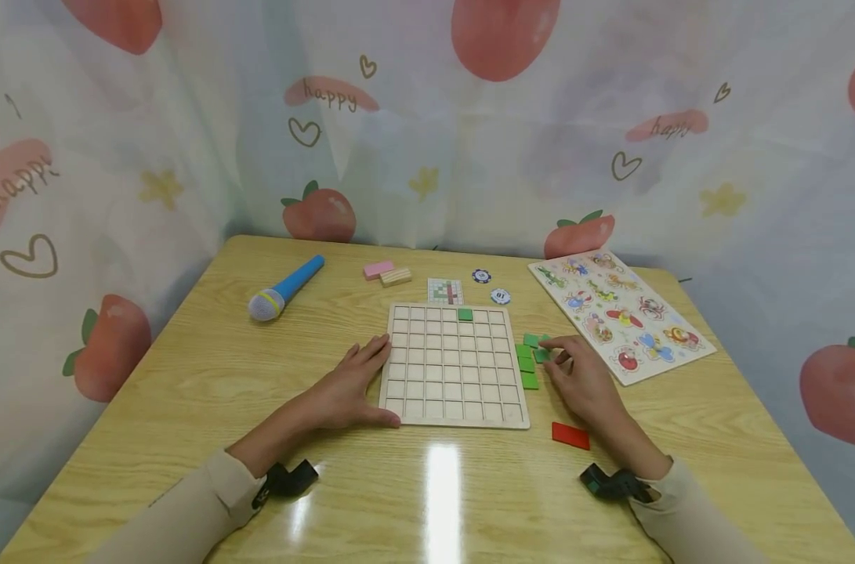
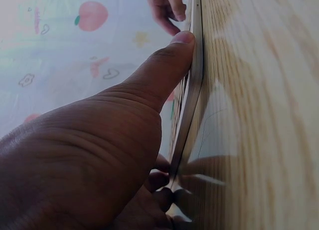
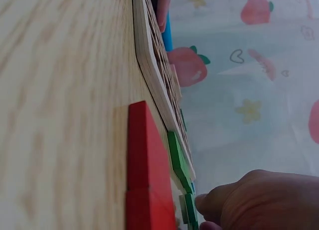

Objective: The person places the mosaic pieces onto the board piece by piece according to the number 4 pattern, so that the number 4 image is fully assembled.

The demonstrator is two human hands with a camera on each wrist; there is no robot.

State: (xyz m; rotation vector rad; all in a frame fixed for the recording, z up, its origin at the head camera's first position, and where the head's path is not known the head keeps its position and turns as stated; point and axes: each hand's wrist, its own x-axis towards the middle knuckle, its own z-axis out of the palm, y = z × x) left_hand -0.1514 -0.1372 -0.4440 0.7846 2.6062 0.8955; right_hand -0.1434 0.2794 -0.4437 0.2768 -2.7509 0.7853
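Left hand [image 1: 349, 384] is lying flat along the left edge of the pale wooden grid board [image 1: 455, 365] at frame centre, fingers straight and thumb pressing its near edge, apparently bracing it so it isn't sliding on the glossy wood-grain counter [image 1: 187, 376]. Right hand [image 1: 578, 376] is sitting just right of the board, fingertips pinching one small green square tile [image 1: 541, 355] out of the cluster of green square tiles [image 1: 528, 362] lying against the board's right edge, within easy reach of the cells. One green tile [image 1: 465, 314] is already sitting in the board's top row. A flat red rectangular piece [image 1: 570, 435] is lying near the right wrist, lower right of the board. A small printed pattern card [image 1: 445, 291] is lying just above the board, likely there as a reference.
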